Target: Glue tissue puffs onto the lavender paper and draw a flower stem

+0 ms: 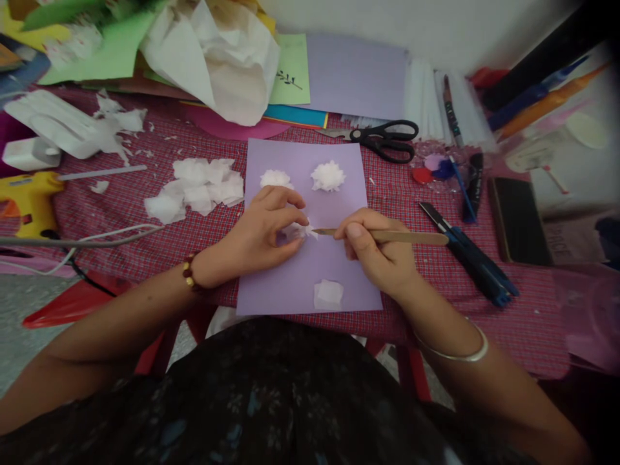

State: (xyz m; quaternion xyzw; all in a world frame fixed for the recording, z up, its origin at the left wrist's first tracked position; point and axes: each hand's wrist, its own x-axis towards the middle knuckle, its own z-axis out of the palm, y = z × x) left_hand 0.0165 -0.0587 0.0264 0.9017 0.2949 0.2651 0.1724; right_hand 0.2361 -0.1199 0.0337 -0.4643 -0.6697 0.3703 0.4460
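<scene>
A purple sheet of paper (349, 271) lies in front of me, with two fluffy white tissue-paper tufts on its upper half, one at the right (328, 176) and one at the left (276, 179), partly behind my fingers. My left hand (264, 229) rests over the sheet's middle, fingers curved and apart around a small white tissue tuft (295, 230); whether they press on it I cannot tell. In my right hand (380, 248) a flat wooden stick (411, 237) is pinched, its pointed tip at that tuft. Flat white tissue squares (329, 294) lie near the sheet's bottom edge.
Loose tissue squares (203, 187) are spread left of the sheet. A yellow glue gun (36, 200) with its cable is at far left. Black-handled scissors (385, 137) lie beyond the sheet, a box cutter (469, 255) to the right. Crumpled paper (227, 64) sits behind.
</scene>
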